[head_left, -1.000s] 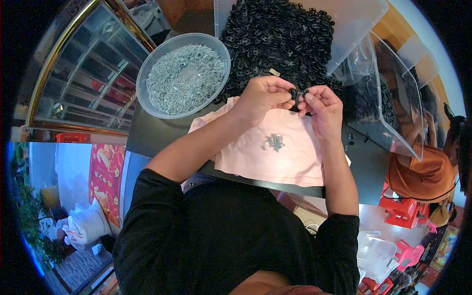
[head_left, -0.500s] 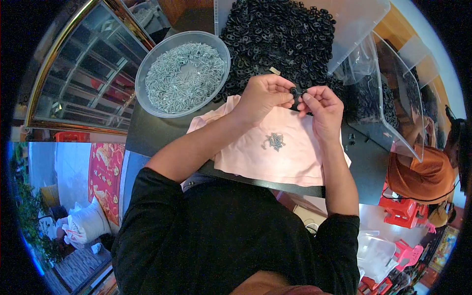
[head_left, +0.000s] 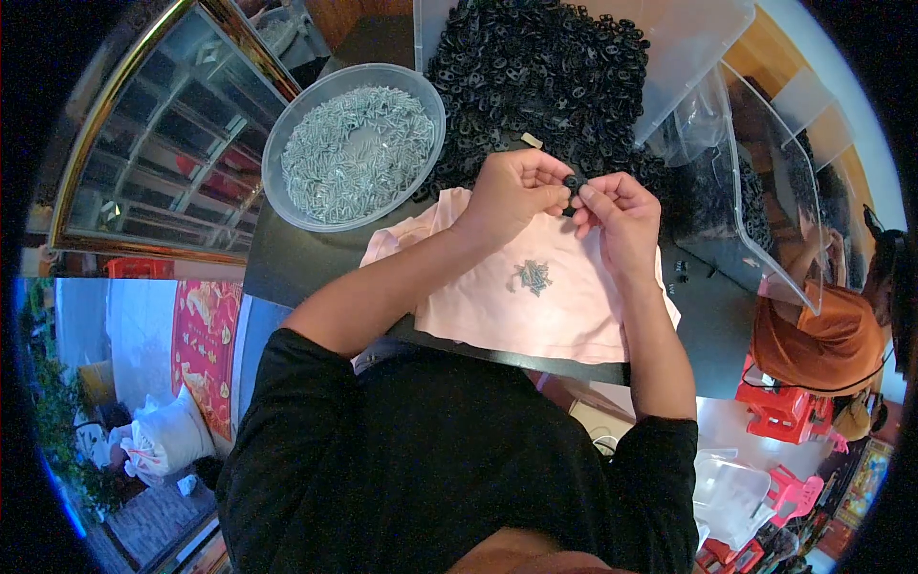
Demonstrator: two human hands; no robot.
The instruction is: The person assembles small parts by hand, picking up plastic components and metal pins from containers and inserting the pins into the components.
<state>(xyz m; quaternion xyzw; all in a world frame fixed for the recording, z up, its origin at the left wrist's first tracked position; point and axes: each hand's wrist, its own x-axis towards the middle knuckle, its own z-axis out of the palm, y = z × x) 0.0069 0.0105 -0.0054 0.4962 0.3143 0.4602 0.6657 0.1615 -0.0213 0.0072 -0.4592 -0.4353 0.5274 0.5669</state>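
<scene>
My left hand (head_left: 524, 191) pinches a small black plastic piece (head_left: 574, 182) between thumb and fingertips, above the far edge of a pink cloth (head_left: 497, 311). My right hand (head_left: 620, 212) is closed in a pinch against the right side of that piece. Whatever lies between the right fingertips is mostly hidden. A small pile of silver screws (head_left: 533, 277) rests on the cloth, nearer to me than both hands. Beyond the hands spreads a big heap of black plastic pieces (head_left: 535, 77), many with two holes.
A round clear tub (head_left: 273, 182) full of silver screws stands at the left. Clear plastic bins (head_left: 703, 57) flank the heap at the back and right. A few black pieces (head_left: 681, 271) lie on the dark table (head_left: 306, 253). A person in orange (head_left: 822, 335) is at the right.
The gap between my hands has closed: my right fingertips have moved left onto the black piece. A thin shiny bit seen between them earlier is now hidden.
</scene>
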